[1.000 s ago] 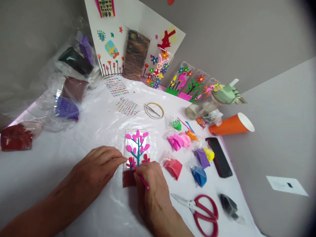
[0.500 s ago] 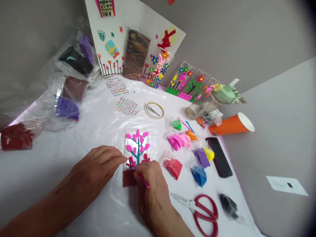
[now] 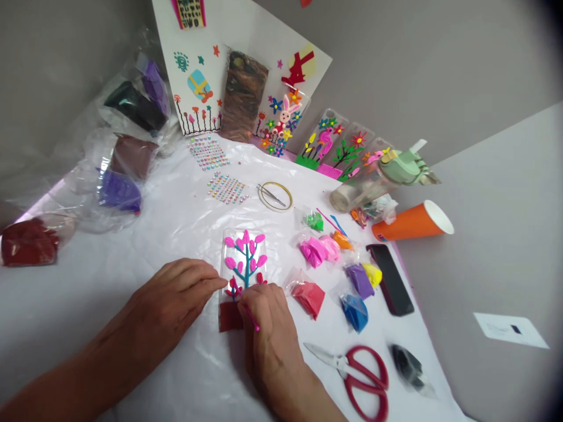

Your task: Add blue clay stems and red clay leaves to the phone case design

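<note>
A clear phone case (image 3: 224, 249) lies on the table in front of me. It bears a clay tree with a teal trunk (image 3: 247, 264) and pink leaves (image 3: 246, 237), small red leaves lower down, and a brown clay block (image 3: 230, 317) at its base. My right hand (image 3: 270, 328) is closed on a thin magenta modelling tool (image 3: 251, 316), its tip at the red leaves on the lower left. The hand covers the case's lower right. My left hand (image 3: 180, 293) rests with fingers stretched out, its index fingertip at the case's left edge.
To the right lie bagged clays, among them red (image 3: 309, 299) and blue (image 3: 354, 312), a black phone (image 3: 390, 280) and red-handled scissors (image 3: 367, 375). Rhinestone sheets (image 3: 227, 189) and tweezers (image 3: 273, 196) lie beyond the case. An orange cup (image 3: 409, 221) and a bottle (image 3: 360, 190) lie tilted.
My right hand has shifted slightly up and left, and the modelling tool's rear end has swung left with it. My left hand stays in place.
</note>
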A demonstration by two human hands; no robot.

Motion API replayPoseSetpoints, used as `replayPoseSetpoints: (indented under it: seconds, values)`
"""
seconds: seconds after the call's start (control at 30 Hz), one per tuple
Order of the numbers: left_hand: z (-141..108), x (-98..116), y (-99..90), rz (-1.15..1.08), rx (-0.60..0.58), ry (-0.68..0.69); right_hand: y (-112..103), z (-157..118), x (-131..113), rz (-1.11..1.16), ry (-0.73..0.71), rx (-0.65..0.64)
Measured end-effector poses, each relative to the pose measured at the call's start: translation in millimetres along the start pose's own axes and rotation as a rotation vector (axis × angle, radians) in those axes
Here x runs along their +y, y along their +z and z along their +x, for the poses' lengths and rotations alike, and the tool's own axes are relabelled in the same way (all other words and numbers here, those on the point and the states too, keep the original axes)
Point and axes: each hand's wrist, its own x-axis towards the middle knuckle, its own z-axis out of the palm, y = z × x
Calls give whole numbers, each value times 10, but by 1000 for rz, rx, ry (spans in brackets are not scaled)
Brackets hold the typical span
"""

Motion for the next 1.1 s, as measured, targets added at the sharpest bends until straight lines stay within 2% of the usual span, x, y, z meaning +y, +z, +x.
replayPoseSetpoints:
  seconds: [0.23,0.67,1.1]
  values:
    - [-19,-1,-6,-18,-8,-47,-37,10,-7,-3,-11,34]
    - [-40,-11,20,-38,-41,-44,-102,60,1,-23,-1,-21]
    - [-16,-6,5,-17,-20,-21,-109,48,56,11,-23,-23]
